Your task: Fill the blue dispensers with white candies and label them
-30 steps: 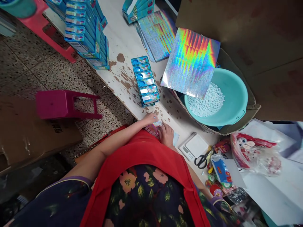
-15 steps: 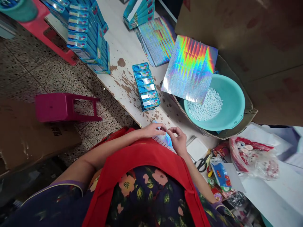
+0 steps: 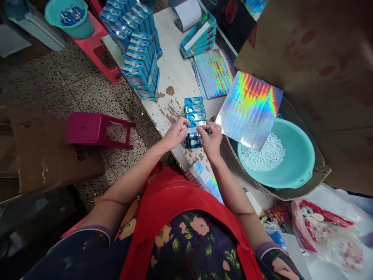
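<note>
My left hand (image 3: 175, 134) and my right hand (image 3: 211, 139) are together over a row of small blue tins (image 3: 194, 109) with round marks on their lids. Between my fingertips is a small shiny sticker (image 3: 192, 130), laid across one of the nearer tins. The thumb and fingers of my right hand pinch its right end, and my left fingers close on its left end. A rainbow-shiny sticker sheet (image 3: 203, 177) lies at the table edge by my red apron, with strips along one side.
Stacked blue boxes (image 3: 140, 64) stand at the back left. Holographic sheets (image 3: 250, 109) lie right of the tins, one overhanging a teal basin (image 3: 300, 155) of white candies. A pink stool (image 3: 84, 128) is on the floor; a teal bucket (image 3: 70, 29) stands on a red stool.
Both hands have moved forward from the sticker sheet near my lap to the row of tins, now with a sticker between them. The view has shifted too.
</note>
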Demonstrator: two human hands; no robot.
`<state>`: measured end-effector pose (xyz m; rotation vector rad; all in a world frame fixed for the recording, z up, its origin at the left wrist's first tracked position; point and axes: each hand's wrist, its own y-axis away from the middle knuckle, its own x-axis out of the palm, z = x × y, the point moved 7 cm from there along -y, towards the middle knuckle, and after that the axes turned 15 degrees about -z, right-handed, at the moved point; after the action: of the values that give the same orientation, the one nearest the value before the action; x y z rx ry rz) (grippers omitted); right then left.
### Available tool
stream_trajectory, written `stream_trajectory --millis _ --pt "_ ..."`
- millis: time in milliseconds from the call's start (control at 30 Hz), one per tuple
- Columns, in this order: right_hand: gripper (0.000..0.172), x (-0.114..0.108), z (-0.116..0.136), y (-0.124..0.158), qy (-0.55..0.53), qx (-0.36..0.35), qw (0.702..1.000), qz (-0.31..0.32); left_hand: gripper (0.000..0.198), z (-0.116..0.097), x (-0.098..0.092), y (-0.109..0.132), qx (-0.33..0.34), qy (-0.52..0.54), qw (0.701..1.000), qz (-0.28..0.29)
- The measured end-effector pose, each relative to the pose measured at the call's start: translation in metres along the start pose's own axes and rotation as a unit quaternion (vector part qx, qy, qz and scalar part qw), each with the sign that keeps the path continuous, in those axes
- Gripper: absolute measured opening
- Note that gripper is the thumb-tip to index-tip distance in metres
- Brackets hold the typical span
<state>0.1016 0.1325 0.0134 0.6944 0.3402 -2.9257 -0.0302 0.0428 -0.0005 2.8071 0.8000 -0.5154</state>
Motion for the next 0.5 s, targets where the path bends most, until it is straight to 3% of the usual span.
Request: stream_trajectory --millis 100,200,367,433,500 --pt "0.012 0.021 -0.01 -0.016 0.036 0.007 0.999 0.001 0.016 0.023 0.005 -0.024 0.002 0.038 0.999 -0.006" --pt "0.009 0.026 -0.018 -0.021 0.051 0.009 0.999 -0.009 0.015 0.04 0.012 -0.032 -0.036 0.113 0.993 -0.012" --pt "0.035 0.03 -0.042 -0.03 0.05 0.104 0.993 -0.011 0.015 0.069 0.035 -0.019 -0.18 0.15 0.972 -0.029" --pt "0.037 0.034 -0.048 -0.034 0.008 0.123 0.992 -0.003 0.011 0.084 0.042 -0.011 -0.238 0.126 0.961 -0.058" --pt "0.033 0.031 -0.053 -0.033 -0.06 0.138 0.989 0.004 0.011 0.097 0.038 -0.005 -0.249 0.083 0.959 -0.11"
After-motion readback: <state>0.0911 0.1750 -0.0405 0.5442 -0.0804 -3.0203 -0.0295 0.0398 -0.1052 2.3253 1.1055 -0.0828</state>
